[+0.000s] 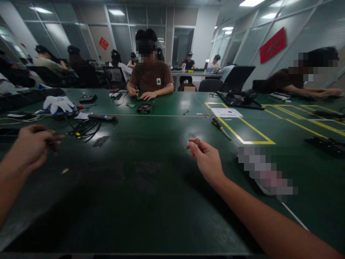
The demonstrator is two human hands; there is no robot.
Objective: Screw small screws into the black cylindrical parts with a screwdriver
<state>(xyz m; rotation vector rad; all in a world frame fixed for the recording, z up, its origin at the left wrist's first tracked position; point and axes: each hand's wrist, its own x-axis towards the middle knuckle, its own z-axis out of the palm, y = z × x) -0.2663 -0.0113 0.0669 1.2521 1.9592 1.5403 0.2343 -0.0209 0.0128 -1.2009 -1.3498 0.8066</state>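
Note:
My right hand (207,158) is raised over the middle of the green table (151,223). Its thumb and fingers pinch a small red piece (188,146), from which a thin dark tip points down and left. What kind of thing it is, I cannot make out. At the far left, my left hand (33,148) hovers above the table with its fingers curled together. Something dark shows between these fingers, too blurred to name. A small tan scrap (65,171) lies on the table to the right of the left hand.
A coiled black cable (87,129), a dark pen-like tool (102,118) and white gloves (58,104) lie at left. Beyond my right hand are a yellow-black screwdriver (221,128) and yellow tape (258,135). A person (151,77) opposite handles a green circuit board (138,97).

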